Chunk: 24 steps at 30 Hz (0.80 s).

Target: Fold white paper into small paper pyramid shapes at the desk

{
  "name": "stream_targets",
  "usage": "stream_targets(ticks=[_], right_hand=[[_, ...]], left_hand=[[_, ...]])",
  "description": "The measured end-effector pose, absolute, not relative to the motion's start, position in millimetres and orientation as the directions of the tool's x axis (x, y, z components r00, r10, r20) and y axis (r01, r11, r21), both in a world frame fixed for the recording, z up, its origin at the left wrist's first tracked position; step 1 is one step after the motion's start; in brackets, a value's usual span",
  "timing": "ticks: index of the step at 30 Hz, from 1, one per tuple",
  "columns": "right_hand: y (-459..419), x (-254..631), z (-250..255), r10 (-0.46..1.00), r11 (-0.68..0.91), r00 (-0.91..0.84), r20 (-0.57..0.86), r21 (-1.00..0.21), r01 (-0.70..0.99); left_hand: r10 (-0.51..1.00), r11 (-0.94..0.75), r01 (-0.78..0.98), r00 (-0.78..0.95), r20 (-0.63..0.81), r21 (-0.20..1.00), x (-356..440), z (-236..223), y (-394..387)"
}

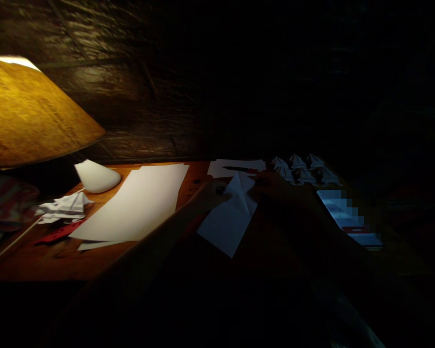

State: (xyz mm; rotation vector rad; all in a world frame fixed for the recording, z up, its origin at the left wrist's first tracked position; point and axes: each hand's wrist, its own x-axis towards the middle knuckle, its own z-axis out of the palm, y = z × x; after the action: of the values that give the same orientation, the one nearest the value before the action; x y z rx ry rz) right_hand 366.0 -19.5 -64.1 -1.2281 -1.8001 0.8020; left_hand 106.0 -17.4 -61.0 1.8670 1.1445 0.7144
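A white sheet of paper (229, 217) with its far corners folded in lies on the wooden table (39, 261). My left hand (212, 193) presses on its left fold, fingers closed on the paper edge. In deep shadow, my right hand (270, 187) rests on the right fold; its fingers are hard to make out. Both forearms reach in from below, very dark.
A stack of blank sheets (137, 205) lies to the left. A lit lamp shade (29, 116), a white cone (96, 176), crumpled paper (63, 207) and a red strip (60, 233) sit far left. Several folded paper pieces (304, 170), more sheets (235, 167) and a printed leaflet (348, 217) lie at right.
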Motion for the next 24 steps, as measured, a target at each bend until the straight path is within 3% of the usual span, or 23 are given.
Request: stream_targets(ticks=[9,13,19,24], right_hand=[[-15.4,371.2,-63.8,0.933,0.26,-0.324,0.155,-0.913,0.313],[-15.1,372.6,-62.0,0.916,0.28,-0.364,0.165,-0.915,0.29],[-16.3,373.5,-63.2,0.897,0.387,-0.357,0.259,-0.853,0.352],[-19.9,372.5,-63.4,0.865,0.485,-0.369,0.339,-0.753,0.444]], left_hand=[[0.915,-0.169,0.483,0.401,-0.045,0.859,102.8,-54.5,-16.8],[0.905,-0.257,0.528,0.426,0.009,0.809,101.4,-55.0,-18.0],[0.78,-0.584,0.574,0.593,0.2,0.575,98.4,-51.9,-20.2],[0.717,-0.695,0.643,0.649,0.253,0.322,94.7,-42.8,-24.9]])
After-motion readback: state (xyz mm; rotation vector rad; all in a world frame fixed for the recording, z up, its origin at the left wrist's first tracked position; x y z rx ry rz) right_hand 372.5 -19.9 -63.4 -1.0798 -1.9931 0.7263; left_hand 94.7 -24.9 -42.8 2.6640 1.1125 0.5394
